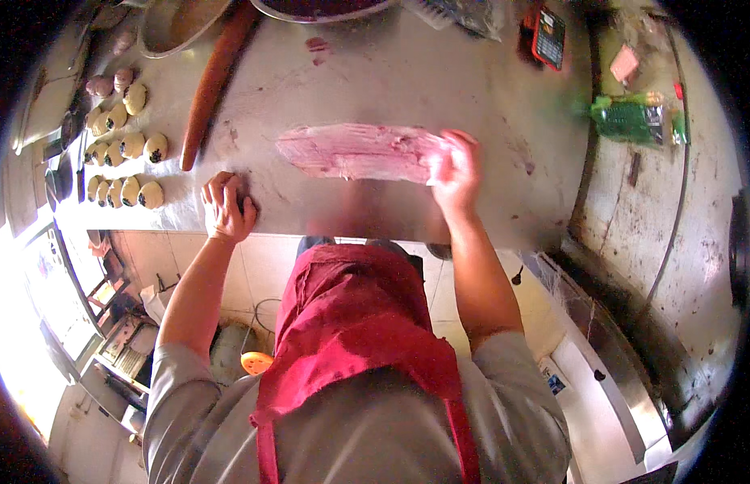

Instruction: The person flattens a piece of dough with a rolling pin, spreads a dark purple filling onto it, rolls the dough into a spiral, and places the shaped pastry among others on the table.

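A long flattened sheet of pink, streaky dough [357,152] lies crosswise on the metal worktop [375,78] before me. My right hand [458,166] grips its right end between thumb and fingers, slightly blurred. Near the front edge, my left hand [227,206] rests on the metal with bent fingers and the thumb apart; I see nothing in it. Just beyond that hand lies a tapered wooden rolling pin [208,97], slanting away. To the left sit rows of pale rolled dough pieces [132,145] with dark filling showing, and a few pinkish pieces [122,78] behind them.
Two metal bowls, one at back left [180,24] and one at back centre [320,11], are cut off by the frame. A red-edged keypad phone [548,39] and a clear plastic bag [472,17] lie at the back right. Beyond the right edge is a green bottle [638,119].
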Motion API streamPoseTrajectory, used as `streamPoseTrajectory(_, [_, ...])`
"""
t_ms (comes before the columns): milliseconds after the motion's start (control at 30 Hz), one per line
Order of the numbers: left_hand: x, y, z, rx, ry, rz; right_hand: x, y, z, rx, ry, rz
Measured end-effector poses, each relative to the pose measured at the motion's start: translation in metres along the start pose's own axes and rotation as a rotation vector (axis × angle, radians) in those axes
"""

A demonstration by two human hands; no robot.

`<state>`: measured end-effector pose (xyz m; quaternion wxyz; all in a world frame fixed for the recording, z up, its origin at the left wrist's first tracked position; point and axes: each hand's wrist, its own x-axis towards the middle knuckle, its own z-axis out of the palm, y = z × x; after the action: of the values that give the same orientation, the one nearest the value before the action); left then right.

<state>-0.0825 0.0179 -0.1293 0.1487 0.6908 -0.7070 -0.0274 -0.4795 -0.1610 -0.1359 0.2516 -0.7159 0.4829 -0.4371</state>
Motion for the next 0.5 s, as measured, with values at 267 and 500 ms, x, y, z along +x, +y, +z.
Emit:
streamPoseTrajectory(267, [-0.001, 0.003, -0.003, -0.023, 0.005, -0.015, 0.007, -0.065, 0.033, -0.101, -0.333, -0.200])
streamPoseTrajectory(500, [0.005, 0.004, -0.006, -0.062, 0.021, -0.008, 0.002, -0.032, 0.048, -0.135, -0.221, -0.129])
